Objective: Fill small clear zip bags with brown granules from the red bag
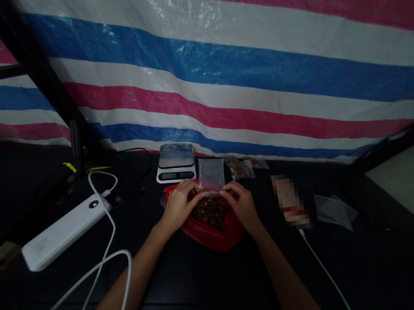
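Observation:
My left hand and my right hand pinch the lower edge of a small clear plastic zip bag from either side. The bag stands upright and looks empty. Directly below it sits a red plastic bowl holding a heap of dried, dark brown shredded material. Both hands hover at the bowl's rim, and they hide its far side. My wrists rest close to the rim, but I cannot tell whether they touch it.
A digital kitchen scale stands just behind the bowl on the black table. Filled small bags lie to its right. A white power bank and its white cable are on the left. A blurred object and flat plastic lie right.

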`<move>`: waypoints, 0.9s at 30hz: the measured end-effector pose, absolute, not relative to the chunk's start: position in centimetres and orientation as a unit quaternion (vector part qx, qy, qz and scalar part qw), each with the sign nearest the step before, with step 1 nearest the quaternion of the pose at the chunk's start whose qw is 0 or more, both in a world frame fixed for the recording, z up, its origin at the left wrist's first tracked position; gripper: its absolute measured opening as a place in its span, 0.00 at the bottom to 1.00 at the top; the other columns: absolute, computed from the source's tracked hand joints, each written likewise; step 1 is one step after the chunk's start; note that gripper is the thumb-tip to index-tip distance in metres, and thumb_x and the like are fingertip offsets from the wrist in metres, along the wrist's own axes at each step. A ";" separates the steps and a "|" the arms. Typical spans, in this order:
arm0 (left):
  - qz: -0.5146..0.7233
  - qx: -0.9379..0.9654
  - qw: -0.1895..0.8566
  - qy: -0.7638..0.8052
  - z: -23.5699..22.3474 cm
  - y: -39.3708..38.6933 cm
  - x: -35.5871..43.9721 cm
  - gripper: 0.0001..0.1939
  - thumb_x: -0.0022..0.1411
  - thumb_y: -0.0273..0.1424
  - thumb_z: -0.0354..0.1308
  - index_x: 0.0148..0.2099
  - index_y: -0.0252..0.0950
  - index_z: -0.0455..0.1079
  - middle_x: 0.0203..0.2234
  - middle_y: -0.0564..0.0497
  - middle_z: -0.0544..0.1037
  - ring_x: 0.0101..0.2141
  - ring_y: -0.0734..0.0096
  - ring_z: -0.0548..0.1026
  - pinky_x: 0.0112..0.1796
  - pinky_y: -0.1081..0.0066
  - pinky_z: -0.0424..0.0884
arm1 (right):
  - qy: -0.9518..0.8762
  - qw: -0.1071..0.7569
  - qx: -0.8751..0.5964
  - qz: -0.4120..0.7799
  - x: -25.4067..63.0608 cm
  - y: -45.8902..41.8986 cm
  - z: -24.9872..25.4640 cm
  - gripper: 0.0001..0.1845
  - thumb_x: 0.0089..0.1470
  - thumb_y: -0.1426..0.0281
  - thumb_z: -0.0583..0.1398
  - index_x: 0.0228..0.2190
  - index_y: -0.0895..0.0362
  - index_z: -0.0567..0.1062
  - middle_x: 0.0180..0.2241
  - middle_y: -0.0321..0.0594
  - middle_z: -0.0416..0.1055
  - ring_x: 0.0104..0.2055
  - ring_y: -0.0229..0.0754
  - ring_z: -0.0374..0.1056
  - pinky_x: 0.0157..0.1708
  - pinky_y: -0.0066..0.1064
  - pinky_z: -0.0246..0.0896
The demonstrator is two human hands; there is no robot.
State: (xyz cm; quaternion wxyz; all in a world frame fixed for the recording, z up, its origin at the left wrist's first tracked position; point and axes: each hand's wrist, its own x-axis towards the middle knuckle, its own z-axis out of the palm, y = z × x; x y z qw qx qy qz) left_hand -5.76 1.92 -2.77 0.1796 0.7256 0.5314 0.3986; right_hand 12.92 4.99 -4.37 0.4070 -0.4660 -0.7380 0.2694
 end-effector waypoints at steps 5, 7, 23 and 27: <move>0.419 0.724 0.211 0.505 -2.7 2.0 -5.8 0.10 0.57 0.36 0.52 0.29 0.35 0.67 0.25 0.53 0.71 0.30 0.72 0.69 0.33 0.73 0.63 | -0.736 0.428 -0.444 0.278 12.7 4.8 -4.2 0.07 0.49 0.65 0.55 0.27 0.55 0.70 0.29 0.36 0.67 0.31 0.37 0.64 0.33 0.27 0.58; 0.423 0.723 0.213 0.503 -2.7 2.0 -5.8 0.10 0.57 0.36 0.52 0.30 0.35 0.68 0.25 0.52 0.71 0.30 0.72 0.69 0.34 0.73 0.63 | -0.736 0.416 -0.448 0.291 12.7 4.8 -4.3 0.07 0.48 0.65 0.56 0.28 0.55 0.71 0.28 0.35 0.69 0.29 0.37 0.65 0.31 0.27 0.59; 0.425 0.706 0.266 0.500 -2.9 1.9 -6.0 0.10 0.56 0.36 0.54 0.32 0.34 0.70 0.25 0.53 0.74 0.26 0.74 0.70 0.30 0.76 0.63 | -0.708 0.410 -0.425 0.386 12.6 4.5 -3.8 0.06 0.46 0.68 0.59 0.23 0.58 0.72 0.20 0.35 0.70 0.23 0.36 0.66 0.27 0.26 0.60; 0.395 0.719 0.288 0.494 -2.6 2.0 -6.3 0.10 0.55 0.36 0.54 0.29 0.34 0.70 0.22 0.53 0.74 0.24 0.76 0.69 0.27 0.77 0.61 | -0.707 0.404 -0.406 0.415 12.7 4.6 -3.9 0.07 0.44 0.68 0.60 0.21 0.58 0.71 0.19 0.34 0.70 0.23 0.36 0.65 0.27 0.26 0.60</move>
